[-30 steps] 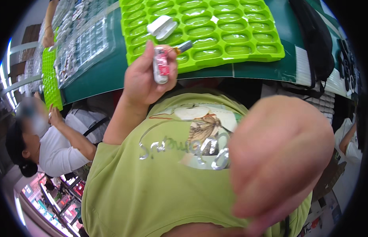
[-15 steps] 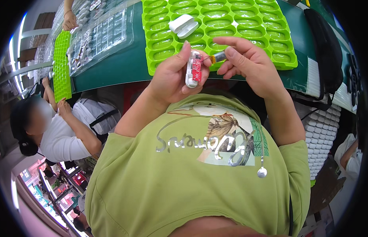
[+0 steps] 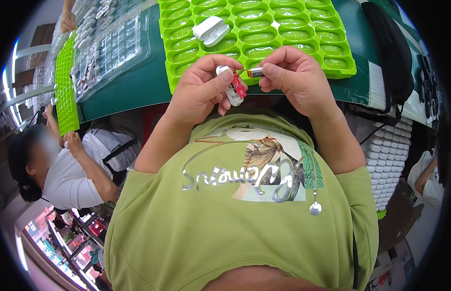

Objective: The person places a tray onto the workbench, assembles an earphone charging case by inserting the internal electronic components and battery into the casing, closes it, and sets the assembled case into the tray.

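Between thumb and fingers, my left hand (image 3: 201, 86) grips a small white plastic inner case part (image 3: 235, 100) that carries a red circuit board (image 3: 239, 87). My left thumb lies over the upper part of the board. Thin wires run from the board to a small silver battery (image 3: 255, 72) with a yellowish end. My right hand (image 3: 295, 80) pinches that battery between thumb and fingertips, just right of the board. Beyond both hands, a white earbud charging case (image 3: 211, 31) rests with its lid raised on the bright green tray (image 3: 349, 58).
The green tray has rows of oval hollows on a dark green table (image 3: 119, 106). To the left lie a clear plastic tray (image 3: 116, 48) and a narrow green tray (image 3: 66, 87). A co-worker (image 3: 72, 169) sits at left. A black bag (image 3: 392, 53) lies at right.
My right fingers have closed in on the battery, which now points level away from the board. My left thumb has moved onto the board, and the white part has tilted. The whole view has shifted slightly.
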Motion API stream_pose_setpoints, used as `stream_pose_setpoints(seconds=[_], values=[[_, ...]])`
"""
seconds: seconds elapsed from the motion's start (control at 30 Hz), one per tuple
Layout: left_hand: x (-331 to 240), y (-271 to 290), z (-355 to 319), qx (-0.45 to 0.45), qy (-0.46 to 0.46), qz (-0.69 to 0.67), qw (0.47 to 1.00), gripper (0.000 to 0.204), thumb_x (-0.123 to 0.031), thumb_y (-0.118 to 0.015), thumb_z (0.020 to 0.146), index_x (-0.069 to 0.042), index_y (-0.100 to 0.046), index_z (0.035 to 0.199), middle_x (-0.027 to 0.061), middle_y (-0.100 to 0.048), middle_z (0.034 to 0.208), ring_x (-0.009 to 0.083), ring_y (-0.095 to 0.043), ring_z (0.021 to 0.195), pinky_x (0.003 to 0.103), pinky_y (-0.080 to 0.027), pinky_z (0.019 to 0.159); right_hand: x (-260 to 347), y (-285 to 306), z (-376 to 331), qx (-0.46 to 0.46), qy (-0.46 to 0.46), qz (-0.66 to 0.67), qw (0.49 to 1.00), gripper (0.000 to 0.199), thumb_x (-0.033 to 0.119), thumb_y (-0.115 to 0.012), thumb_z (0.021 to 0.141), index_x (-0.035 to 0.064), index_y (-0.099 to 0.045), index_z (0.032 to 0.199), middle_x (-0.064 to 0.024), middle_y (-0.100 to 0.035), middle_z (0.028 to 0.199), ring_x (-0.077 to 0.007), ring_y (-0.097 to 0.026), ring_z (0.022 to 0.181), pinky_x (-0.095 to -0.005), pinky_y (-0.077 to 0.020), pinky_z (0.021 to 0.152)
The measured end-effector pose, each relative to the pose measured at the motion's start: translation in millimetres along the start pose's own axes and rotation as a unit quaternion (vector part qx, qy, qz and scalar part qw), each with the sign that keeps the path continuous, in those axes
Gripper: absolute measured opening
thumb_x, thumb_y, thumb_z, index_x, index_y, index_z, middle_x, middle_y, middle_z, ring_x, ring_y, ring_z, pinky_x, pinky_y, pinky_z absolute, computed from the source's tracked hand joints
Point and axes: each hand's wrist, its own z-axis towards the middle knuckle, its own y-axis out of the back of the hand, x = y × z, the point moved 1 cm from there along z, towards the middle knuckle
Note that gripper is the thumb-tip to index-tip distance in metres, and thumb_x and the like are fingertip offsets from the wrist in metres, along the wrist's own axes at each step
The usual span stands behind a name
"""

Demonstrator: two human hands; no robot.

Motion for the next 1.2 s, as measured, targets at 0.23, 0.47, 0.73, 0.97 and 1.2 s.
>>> stream_pose_setpoints(seconds=[0.23, 0.47, 0.73, 0.97, 1.2], values=[[-5.2, -0.1, -1.4, -0.027, -0.011, 0.040, 0.999, 0.023, -0.012, -0.067, 0.088, 0.000, -0.059, 0.106, 0.0094, -0.066, 0.083, 0.0089, -0.058, 0.053, 0.021, -0.048, 0.045, -1.4, -2.4, -1.5, 0.000, -0.016, 0.015, 1.000, 0.016, 0.012, -0.069, 0.087, 0.0002, -0.063, 0.095, -0.0069, -0.066, 0.084, -0.0132, -0.066, 0.074, -0.0252, -0.0544, 0.068], [-8.5, -0.8, -3.1, -0.031, 0.005, 0.033, 0.999, 0.021, -0.009, -0.067, 0.086, 0.000, -0.059, 0.104, 0.0094, -0.066, 0.084, 0.0082, -0.057, 0.053, 0.021, -0.047, 0.045, -6.7, -3.9, -0.2, 0.010, -0.033, 0.028, 0.999, 0.015, 0.012, -0.071, 0.086, 0.0019, -0.061, 0.092, -0.0066, -0.066, 0.082, -0.0129, -0.065, 0.073, -0.0247, -0.0538, 0.066], [-9.2, -4.0, -4.0, -0.027, -0.023, 0.077, 0.996, 0.020, -0.007, -0.066, 0.086, 0.001, -0.059, 0.103, 0.0075, -0.065, 0.083, 0.0071, -0.057, 0.055, 0.020, -0.046, 0.046, -12.6, -7.1, 0.3, 0.005, -0.027, 0.060, 0.998, 0.014, 0.009, -0.071, 0.085, 0.0034, -0.059, 0.088, -0.0058, -0.064, 0.080, -0.0127, -0.064, 0.070, -0.0247, -0.0532, 0.065], [-9.3, -12.1, -9.1, -0.027, -0.070, 0.157, 0.985, 0.031, -0.005, -0.064, 0.087, -0.003, -0.059, 0.117, 0.0055, -0.063, 0.090, 0.0061, -0.056, 0.061, 0.018, -0.045, 0.050, -16.3, -7.5, 0.6, 0.006, -0.027, 0.071, 0.997, 0.013, 0.008, -0.070, 0.085, 0.0034, -0.058, 0.088, -0.0054, -0.063, 0.079, -0.0126, -0.063, 0.070, -0.0248, -0.0520, 0.065], [-10.8, -16.2, -3.9, 0.054, -0.277, 0.435, 0.855, 0.046, 0.007, -0.065, 0.081, -0.004, -0.059, 0.125, 0.0043, -0.062, 0.086, 0.0118, -0.056, 0.068, 0.024, -0.046, 0.061, -17.1, -8.6, -1.4, 0.018, -0.032, 0.082, 0.996, 0.014, 0.009, -0.069, 0.086, 0.0036, -0.057, 0.088, -0.0051, -0.062, 0.078, -0.0110, -0.061, 0.069, -0.0247, -0.0514, 0.064]])
